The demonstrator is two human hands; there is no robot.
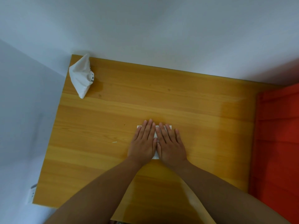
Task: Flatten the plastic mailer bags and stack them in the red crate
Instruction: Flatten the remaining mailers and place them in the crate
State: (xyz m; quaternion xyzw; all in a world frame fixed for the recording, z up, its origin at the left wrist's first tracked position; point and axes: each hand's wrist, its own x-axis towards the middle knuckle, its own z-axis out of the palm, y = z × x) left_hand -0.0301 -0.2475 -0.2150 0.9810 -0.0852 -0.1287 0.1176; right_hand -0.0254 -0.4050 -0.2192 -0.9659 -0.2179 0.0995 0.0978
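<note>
Beside the pressed mailer (168, 127), table (178, 94), crumpled bag (81, 76), crate (278, 135).

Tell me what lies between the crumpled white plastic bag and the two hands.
Head view: only bare wooden table between crumpled white plastic bag, left hand and right hand.

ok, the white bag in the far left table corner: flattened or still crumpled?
Crumpled. The white plastic mailer bag bulges in creased folds on the wooden table, untouched; both hands press another bag flat.
</note>
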